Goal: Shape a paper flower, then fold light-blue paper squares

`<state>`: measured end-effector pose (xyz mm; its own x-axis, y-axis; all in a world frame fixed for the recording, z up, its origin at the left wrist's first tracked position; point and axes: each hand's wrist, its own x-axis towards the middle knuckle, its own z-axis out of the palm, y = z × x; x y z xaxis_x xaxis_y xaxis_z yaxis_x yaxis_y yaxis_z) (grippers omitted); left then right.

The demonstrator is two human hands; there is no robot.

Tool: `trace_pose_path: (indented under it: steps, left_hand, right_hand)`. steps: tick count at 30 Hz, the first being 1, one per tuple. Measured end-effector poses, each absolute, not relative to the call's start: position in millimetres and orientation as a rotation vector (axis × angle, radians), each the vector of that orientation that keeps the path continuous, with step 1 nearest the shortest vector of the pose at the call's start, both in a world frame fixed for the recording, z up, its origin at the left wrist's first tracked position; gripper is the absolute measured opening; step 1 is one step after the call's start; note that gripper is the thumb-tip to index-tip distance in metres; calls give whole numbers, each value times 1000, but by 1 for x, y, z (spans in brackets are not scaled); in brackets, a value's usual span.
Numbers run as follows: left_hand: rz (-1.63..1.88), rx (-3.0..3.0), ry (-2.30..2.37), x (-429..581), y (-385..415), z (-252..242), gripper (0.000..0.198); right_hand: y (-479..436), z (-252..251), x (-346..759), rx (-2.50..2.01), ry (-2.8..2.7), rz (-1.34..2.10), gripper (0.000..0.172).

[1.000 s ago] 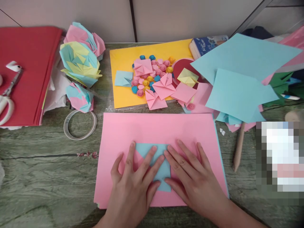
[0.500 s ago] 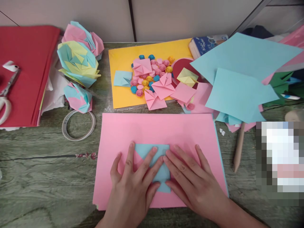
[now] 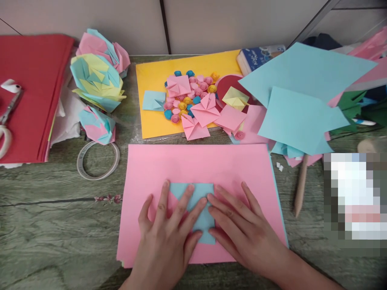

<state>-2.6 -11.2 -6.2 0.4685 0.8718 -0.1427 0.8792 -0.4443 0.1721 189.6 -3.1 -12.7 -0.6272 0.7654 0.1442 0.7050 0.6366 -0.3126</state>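
A small folded blue paper piece lies on a large pink sheet near the table's front edge. My left hand lies flat on its left part, fingers stretched out and pressing it down. Flat beside it, my right hand has its fingertips on the blue piece's right edge. Much of the blue piece is hidden under my fingers. Neither hand grips anything.
Behind the pink sheet a yellow sheet carries folded pink pieces and small rolled paper flowers. Blue sheets overhang at the right above a wooden stick. At the left are a tape ring, paper balls, red paper and scissors.
My hands have stayed on the blue piece, with my right hand's fingers shifting slightly. The view has drifted a little, so everything sits slightly further left.
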Motion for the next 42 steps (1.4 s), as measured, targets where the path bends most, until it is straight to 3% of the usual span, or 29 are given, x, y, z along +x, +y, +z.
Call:
trace_pose_path:
  steps: [10,15,18,42]
  left_hand:
    - [48,2452,1562,-6,-15,-11,67]
    - [161,2438,1575,-12,-12,-11,44]
    - [250,2439,1605,-14,-11,-14,38]
    - [242,2398,1661,-13,-10,-14,41]
  right_hand:
    - [-9,-19,194,-1167,-2678,307,38]
    - [-10,-20,195,-1171,-2750,300,46]
    - [-9,-20,193,-1168,-2776,276,47]
    - [-6,-19,189,-1104,-2852,367,46]
